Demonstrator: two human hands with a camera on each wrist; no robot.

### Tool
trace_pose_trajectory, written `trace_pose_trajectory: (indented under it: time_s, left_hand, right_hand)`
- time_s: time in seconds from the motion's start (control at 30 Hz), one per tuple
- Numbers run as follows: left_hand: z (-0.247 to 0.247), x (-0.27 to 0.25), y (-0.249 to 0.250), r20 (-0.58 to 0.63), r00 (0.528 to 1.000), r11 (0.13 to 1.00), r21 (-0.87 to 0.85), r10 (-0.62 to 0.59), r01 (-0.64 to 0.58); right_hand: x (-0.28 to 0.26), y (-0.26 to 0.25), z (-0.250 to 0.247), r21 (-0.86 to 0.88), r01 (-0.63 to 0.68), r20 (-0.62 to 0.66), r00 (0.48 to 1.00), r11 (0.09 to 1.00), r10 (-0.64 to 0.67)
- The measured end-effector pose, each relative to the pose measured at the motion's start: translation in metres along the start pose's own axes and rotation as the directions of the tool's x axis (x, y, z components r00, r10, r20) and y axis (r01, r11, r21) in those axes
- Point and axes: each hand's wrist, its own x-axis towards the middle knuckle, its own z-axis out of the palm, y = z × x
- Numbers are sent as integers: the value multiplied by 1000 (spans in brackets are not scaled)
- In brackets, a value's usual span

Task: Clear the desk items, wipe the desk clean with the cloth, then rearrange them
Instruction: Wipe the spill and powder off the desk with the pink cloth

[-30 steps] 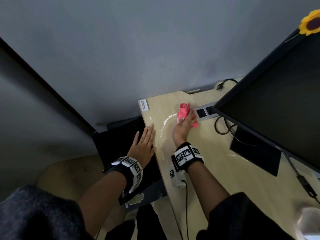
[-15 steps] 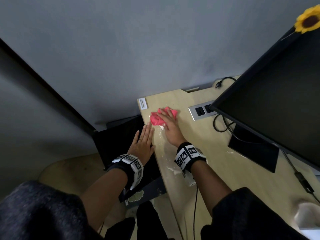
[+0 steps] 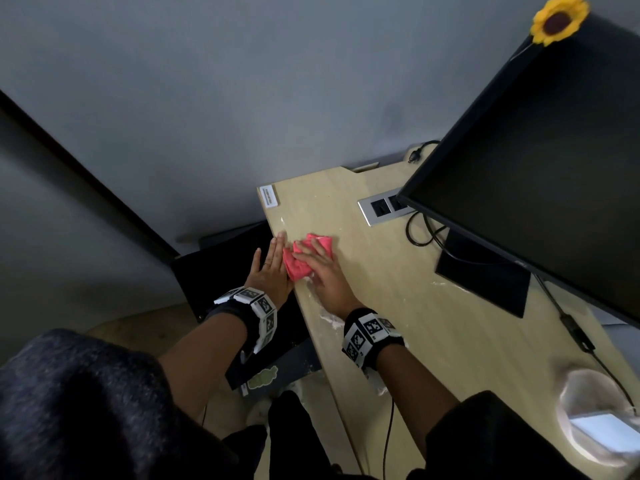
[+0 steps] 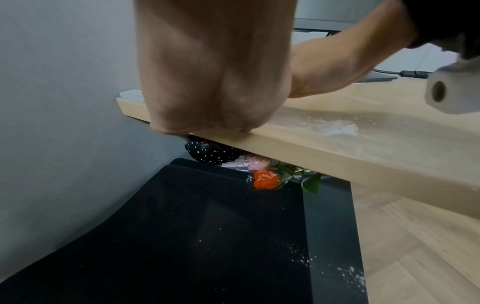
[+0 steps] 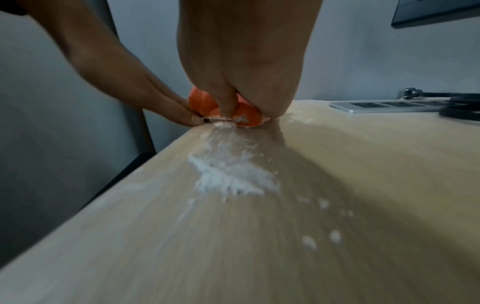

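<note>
A bunched pink cloth (image 3: 295, 268) lies at the left edge of the light wooden desk (image 3: 415, 323). My right hand (image 3: 322, 275) presses down on it, and in the right wrist view the thumb digs into the cloth (image 5: 202, 100). My left hand (image 3: 270, 268) is held flat with straight fingers against the desk's left edge, touching the cloth. White powder (image 5: 228, 172) is smeared on the desk just behind the cloth, and some also shows in the left wrist view as powder (image 4: 337, 129).
A black monitor (image 3: 536, 168) on its stand base (image 3: 485, 282) fills the right side, with a sunflower (image 3: 557, 19) on top. A socket panel (image 3: 381, 209) and cables (image 3: 422, 233) lie beside it. A black cabinet (image 4: 207, 236) with a wrapped orange flower (image 4: 265, 181) sits below the desk edge.
My right hand has swept the cloth from beside the socket panel leftward to the desk's left edge, then back toward me. The left hand stayed at the edge and now touches the cloth.
</note>
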Motion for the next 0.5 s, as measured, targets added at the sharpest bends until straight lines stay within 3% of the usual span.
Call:
trace_pose_trajectory:
  time_s: [0.2,0.4,0.5]
  left_hand:
    - [-1,-3,-4,17,1000,999,37,6,-7]
    - [-14,0,-9,151,988,998,46,44,-52]
    - [-14,0,-9,137,990,998,39,42,-47]
  right_hand:
    - [-39,-3,-2,35,20,58,998,999,-22]
    - [-80,11,-7,81,33,122,992,996,-42]
    - [-105,11,-22,137,7,149,989,991,-28]
